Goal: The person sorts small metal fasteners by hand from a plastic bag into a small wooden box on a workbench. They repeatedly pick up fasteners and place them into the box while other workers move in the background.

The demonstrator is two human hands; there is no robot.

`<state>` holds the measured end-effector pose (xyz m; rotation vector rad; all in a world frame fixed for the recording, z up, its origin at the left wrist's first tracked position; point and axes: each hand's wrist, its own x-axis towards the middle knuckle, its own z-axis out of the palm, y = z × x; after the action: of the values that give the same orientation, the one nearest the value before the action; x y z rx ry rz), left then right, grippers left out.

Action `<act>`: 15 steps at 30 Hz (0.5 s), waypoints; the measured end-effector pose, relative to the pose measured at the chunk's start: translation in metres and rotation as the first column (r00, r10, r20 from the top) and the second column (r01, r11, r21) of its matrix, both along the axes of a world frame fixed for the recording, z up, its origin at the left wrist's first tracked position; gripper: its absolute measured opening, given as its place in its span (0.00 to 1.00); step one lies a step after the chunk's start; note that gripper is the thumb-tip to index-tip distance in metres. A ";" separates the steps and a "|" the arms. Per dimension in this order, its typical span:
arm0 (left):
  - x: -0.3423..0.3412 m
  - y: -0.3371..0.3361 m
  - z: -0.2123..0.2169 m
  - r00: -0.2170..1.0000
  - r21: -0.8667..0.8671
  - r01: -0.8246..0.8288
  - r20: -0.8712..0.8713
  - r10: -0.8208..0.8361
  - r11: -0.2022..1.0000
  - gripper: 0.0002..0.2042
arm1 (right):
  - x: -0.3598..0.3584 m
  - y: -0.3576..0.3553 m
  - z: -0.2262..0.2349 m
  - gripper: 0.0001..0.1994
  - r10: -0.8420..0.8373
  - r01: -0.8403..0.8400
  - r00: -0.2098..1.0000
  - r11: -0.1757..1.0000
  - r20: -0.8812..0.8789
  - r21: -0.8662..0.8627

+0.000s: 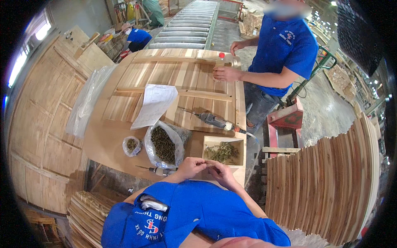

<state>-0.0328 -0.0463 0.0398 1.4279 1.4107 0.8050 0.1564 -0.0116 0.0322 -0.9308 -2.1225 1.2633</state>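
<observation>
The brassy screws [225, 153] lie in the wooden box [224, 139] on the table [108, 151], probably light, stiff, best pinched by the shank. Just beside it, our left hand [191, 168] and right hand [223, 174] bring fingertips together; we cannot tell how far the grip closes, or on what.

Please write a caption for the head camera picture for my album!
Left hand and right hand close together near a wooden box of screws.

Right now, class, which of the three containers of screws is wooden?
The open rectangular box just beyond the right hand; its rigid sides are wood, while the large bag and small bag are see-through plastic.
</observation>
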 end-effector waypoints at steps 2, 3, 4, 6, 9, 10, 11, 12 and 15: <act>0.000 -0.002 -0.006 1.000 0.067 0.008 -0.028 -0.006 0.998 0.11 | -0.003 -0.002 0.002 0.12 -0.037 0.036 0.994 0.999 -0.106 -0.019; 0.002 -0.001 -0.003 1.000 0.085 0.011 -0.030 -0.008 0.996 0.11 | -0.004 0.000 -0.003 0.11 -0.060 0.058 0.990 0.998 -0.125 -0.019; 0.004 -0.001 0.001 0.999 0.103 0.015 -0.031 -0.012 0.995 0.11 | -0.003 0.001 -0.007 0.10 -0.084 0.082 0.986 0.996 -0.144 -0.020; 0.006 -0.001 0.003 0.997 0.114 0.004 -0.077 0.005 0.994 0.12 | 0.003 0.005 -0.005 0.09 -0.068 0.067 0.996 0.998 -0.057 -0.017; 0.006 0.000 0.000 0.990 0.178 -0.012 -0.138 0.037 0.984 0.14 | 0.004 0.008 -0.003 0.09 -0.071 0.071 0.997 0.997 -0.028 0.005; 0.006 0.000 -0.002 0.987 0.208 -0.014 -0.156 0.047 0.978 0.14 | 0.004 0.008 -0.004 0.09 -0.079 0.080 0.996 0.997 -0.035 0.017; 0.006 0.000 -0.003 0.988 0.201 -0.015 -0.144 0.045 0.979 0.14 | 0.006 0.008 -0.005 0.09 -0.081 0.082 0.996 0.997 -0.027 0.014; 0.006 0.000 -0.002 0.990 0.193 -0.016 -0.135 0.043 0.981 0.14 | 0.005 0.009 -0.004 0.09 -0.084 0.084 0.996 0.996 -0.020 0.010; 0.006 -0.001 0.001 0.993 0.147 -0.029 -0.109 0.045 0.989 0.14 | 0.005 0.008 0.005 0.09 -0.078 0.077 0.997 0.994 -0.011 -0.072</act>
<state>-0.0271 -0.0468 0.0410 1.5833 1.4928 0.8775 0.1610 -0.0039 0.0375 -1.0217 -2.0224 1.3108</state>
